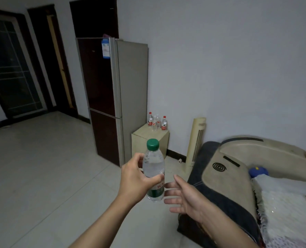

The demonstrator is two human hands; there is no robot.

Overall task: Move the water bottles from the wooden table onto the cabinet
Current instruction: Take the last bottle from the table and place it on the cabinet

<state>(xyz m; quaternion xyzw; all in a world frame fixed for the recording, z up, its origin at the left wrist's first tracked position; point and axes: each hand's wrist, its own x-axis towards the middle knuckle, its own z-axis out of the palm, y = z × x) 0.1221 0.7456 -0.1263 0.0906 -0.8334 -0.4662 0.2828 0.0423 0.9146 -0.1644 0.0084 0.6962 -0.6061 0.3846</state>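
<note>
My left hand [137,178] grips a clear water bottle [153,167] with a green cap and green label, held upright in front of me. Just to the right of the bottle, my right hand [184,196] is spread with straight fingers, apart from it and holding nothing. Farther off, a small beige cabinet [141,140] stands against the wall beside the fridge. On its top stand three water bottles [156,121], two of them with red caps. The wooden table is out of view.
A tall fridge [116,97] stands left of the cabinet. A cream tower fan [196,144] stands right of it, by the wall. A sofa [247,176] with blankets fills the right side. Pale tiled floor [50,167] stretches to dark doors at left.
</note>
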